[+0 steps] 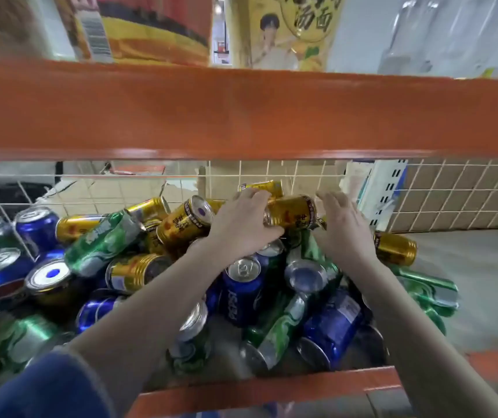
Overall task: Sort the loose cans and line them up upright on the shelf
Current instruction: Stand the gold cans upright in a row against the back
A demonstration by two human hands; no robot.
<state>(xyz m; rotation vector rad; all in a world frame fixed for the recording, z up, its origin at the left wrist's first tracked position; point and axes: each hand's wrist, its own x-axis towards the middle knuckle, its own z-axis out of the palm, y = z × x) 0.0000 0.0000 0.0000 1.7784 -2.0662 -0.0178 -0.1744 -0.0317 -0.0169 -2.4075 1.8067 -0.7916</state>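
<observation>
A heap of loose gold, green and blue cans lies on the lower shelf (271,387) behind its orange front rail. My left hand (241,224) is wrapped around the end of a gold can (294,211) lying on its side atop the heap. My right hand (342,224) hovers just right of that can with fingers spread, apparently not gripping it. Another gold can (264,187) lies behind my left fingers. Several blue cans (35,226) stand upright at the left, beyond a wire divider (21,236). A blue can (241,291) and a green can (103,241) lie among the heap.
A thick orange beam (241,113) of the upper shelf crosses overhead, with noodle cartons (151,28) on it. A wire grid (302,176) backs the shelf. A gold can (395,248) lies at the right of the heap. Grey floor and a tiled wall (458,194) show to the right.
</observation>
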